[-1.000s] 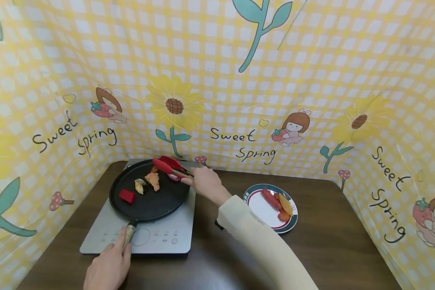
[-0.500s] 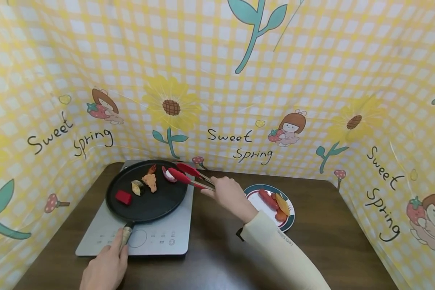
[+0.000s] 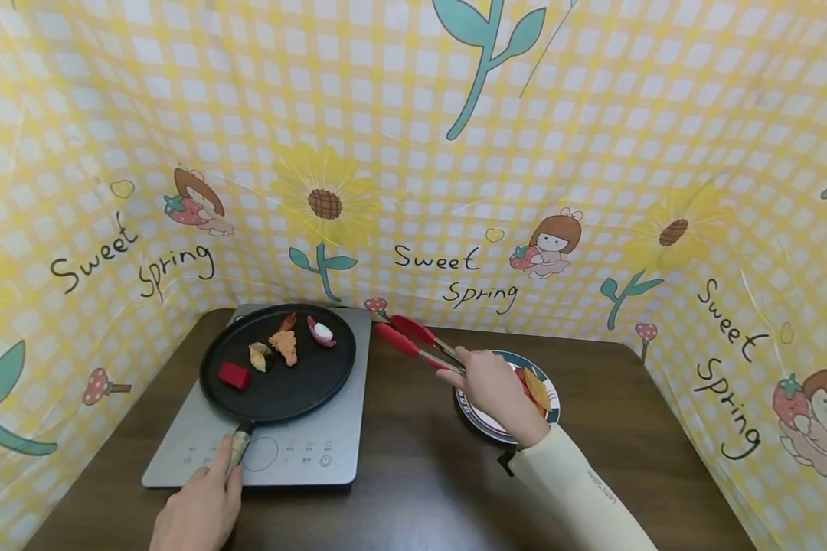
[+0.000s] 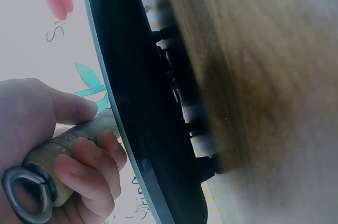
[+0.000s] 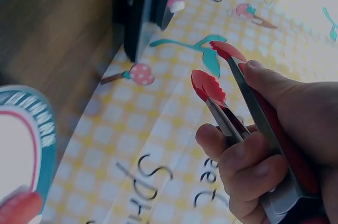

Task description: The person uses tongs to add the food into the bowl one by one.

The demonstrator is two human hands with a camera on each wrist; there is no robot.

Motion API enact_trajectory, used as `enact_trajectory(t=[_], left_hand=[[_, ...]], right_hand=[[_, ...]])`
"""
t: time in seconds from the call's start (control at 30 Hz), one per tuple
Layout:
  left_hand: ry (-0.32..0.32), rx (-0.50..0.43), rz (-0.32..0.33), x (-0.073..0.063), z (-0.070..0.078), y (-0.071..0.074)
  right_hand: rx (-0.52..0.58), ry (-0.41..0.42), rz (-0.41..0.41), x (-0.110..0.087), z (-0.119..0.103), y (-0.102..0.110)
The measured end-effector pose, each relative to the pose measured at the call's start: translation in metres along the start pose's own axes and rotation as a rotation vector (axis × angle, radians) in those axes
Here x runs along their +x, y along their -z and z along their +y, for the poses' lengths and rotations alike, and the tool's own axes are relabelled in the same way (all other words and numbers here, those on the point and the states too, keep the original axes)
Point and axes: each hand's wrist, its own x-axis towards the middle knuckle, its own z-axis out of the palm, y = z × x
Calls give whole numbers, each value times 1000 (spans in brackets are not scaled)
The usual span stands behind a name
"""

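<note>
A black round pan (image 3: 279, 383) sits on a grey induction hob (image 3: 296, 451). In it lie a red cube (image 3: 233, 375), a shrimp piece (image 3: 284, 344), a small dark-and-yellow piece (image 3: 258, 355) and a pink-and-white slice (image 3: 321, 331). My left hand (image 3: 200, 509) grips the pan's handle (image 4: 63, 145) at the hob's front edge. My right hand (image 3: 492, 386) holds red-tipped tongs (image 3: 413, 343) over the table between pan and plate. Their tips (image 5: 208, 84) stand slightly apart with nothing between them. A teal-rimmed plate (image 3: 550, 413) with sausages and an orange slice (image 3: 536, 388) lies under the right hand.
A dark wooden table (image 3: 400, 490) carries everything. A yellow checked sheet with flowers and "Sweet Spring" print (image 3: 455, 272) walls in the back and both sides, close behind pan and plate.
My right hand has drawn the tongs away from the pan's far edge, rightward to above the plate. The pink-and-white slice now lies free in the pan. The left hand keeps its hold.
</note>
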Motion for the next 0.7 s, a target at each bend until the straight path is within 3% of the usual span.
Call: enact_trajectory(t=[0.37, 0.7], left_hand=[[16, 10, -5, 0, 0, -1], [19, 12, -11, 1, 2, -1]], right_hand=[[-41, 5, 97, -31, 45, -12], [18, -158, 51, -56, 82, -12]])
